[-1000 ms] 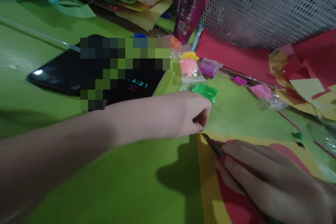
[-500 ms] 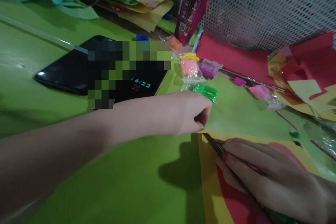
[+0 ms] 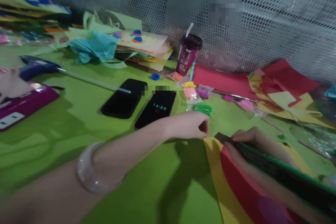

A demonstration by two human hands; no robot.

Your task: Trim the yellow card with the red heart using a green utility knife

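Observation:
My left hand is closed with curled fingers at the far left corner of a yellow sheet; what lies between the fingertips is hidden. A pale bracelet circles my left wrist. In my right hand is a long, green-edged utility knife, its dark, flat tip pointing at my left fingers, a short gap away. Under that hand, a red paper shape with a purple round patch lies on the yellow sheet, partly covered by the hand and knife.
Two phones lie beyond my left arm. Bagged clay, including a green piece, sits near a purple cup. At left, another person's hand is beside a glue gun and purple power strip. Red paper borders the mesh.
The view has swung up and back, bringing in the glue gun, bracelet and another person's hand. The knife has turned so its green-edged length shows, and its tip sits farther from my left fingers.

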